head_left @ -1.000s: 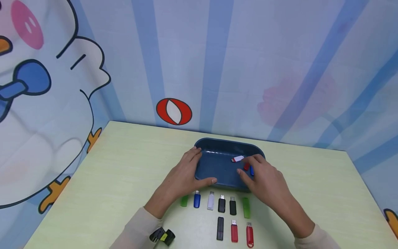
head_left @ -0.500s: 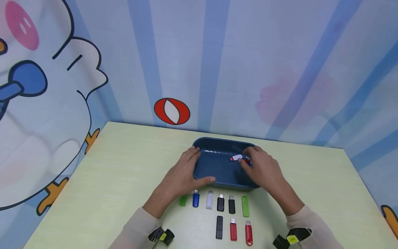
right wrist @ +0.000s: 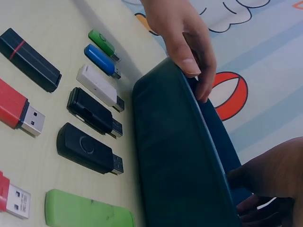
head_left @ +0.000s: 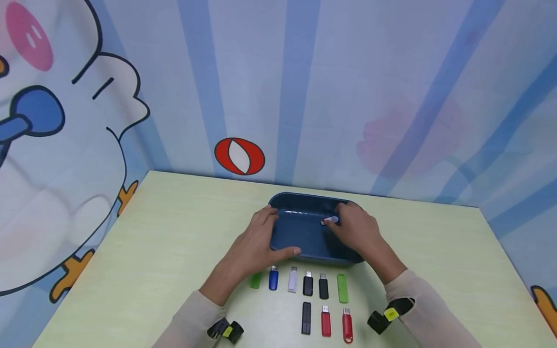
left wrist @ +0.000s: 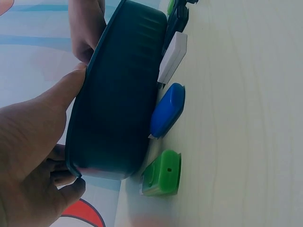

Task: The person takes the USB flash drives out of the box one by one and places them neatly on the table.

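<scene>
A dark blue plastic tray [head_left: 304, 241] stands on the table. My left hand [head_left: 256, 244] grips its near left corner, thumb along the front rim and fingers over the left rim. Inside the tray, my right hand [head_left: 359, 232] has its thumb and fingers about a white-and-red USB flash drive [head_left: 330, 220], pinching it near the right wall. Red and blue flash drives seen there earlier are hidden by this hand. In the right wrist view the tray wall [right wrist: 170, 142] covers most of the fingers of the right hand [right wrist: 274, 172].
Before the tray lies a row of USB flash drives: green [head_left: 256, 280], blue [head_left: 273, 279], white [head_left: 292, 280], black [head_left: 308, 284], another black [head_left: 323, 287] and light green [head_left: 342, 288]. Nearer are a black [head_left: 306, 318] and two red ones [head_left: 326, 323]. A printed cloth [head_left: 339, 96] hangs behind.
My right hand has moved left and slightly farther back in the tray, closing in on the white-and-red flash drive and covering the red and blue ones. The left hand stays put.
</scene>
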{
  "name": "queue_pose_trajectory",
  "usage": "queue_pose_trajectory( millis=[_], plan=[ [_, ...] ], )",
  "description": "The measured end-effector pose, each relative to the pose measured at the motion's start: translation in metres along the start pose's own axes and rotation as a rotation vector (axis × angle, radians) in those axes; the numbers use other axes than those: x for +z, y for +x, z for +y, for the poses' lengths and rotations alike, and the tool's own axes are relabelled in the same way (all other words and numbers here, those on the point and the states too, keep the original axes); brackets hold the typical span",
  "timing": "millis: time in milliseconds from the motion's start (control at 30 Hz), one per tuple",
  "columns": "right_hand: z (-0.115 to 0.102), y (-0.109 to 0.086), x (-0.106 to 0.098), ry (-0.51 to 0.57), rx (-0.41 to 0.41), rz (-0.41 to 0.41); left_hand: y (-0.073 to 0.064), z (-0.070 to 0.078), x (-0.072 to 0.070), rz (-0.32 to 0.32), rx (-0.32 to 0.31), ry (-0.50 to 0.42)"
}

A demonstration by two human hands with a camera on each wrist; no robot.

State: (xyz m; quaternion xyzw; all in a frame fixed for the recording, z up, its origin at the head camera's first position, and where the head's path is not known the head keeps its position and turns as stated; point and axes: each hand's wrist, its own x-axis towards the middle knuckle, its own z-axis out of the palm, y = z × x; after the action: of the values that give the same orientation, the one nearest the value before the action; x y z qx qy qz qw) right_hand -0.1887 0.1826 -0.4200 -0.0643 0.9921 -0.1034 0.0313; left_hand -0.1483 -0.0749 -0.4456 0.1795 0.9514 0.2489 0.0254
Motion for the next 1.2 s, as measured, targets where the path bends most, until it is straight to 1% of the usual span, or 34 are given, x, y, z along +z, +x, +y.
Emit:
queue_pose_trajectory(
  millis=[133, 333, 600, 800, 1200],
  plan=[
    [-0.004, 0.003, 0.005, -0.046, 0.02, -0.021, 0.0, 0.0, 0.0, 0.006, 0.007, 0.001],
    [-0.009, 0.005, 0.01, -0.076, 0.03, -0.002, -0.002, -0.001, 0.0, 0.01, 0.017, -0.01],
    [-0.01, 0.01, 0.015, -0.084, 0.027, 0.002, -0.001, -0.002, 0.001, 0.004, 0.035, -0.012],
    [-0.007, 0.013, 0.017, -0.092, 0.02, 0.01, -0.001, -0.002, 0.002, 0.014, 0.041, -0.002],
    [-0.009, 0.017, 0.019, -0.103, 0.044, 0.008, 0.0, -0.004, 0.002, 0.013, 0.054, 0.004]
  ],
)
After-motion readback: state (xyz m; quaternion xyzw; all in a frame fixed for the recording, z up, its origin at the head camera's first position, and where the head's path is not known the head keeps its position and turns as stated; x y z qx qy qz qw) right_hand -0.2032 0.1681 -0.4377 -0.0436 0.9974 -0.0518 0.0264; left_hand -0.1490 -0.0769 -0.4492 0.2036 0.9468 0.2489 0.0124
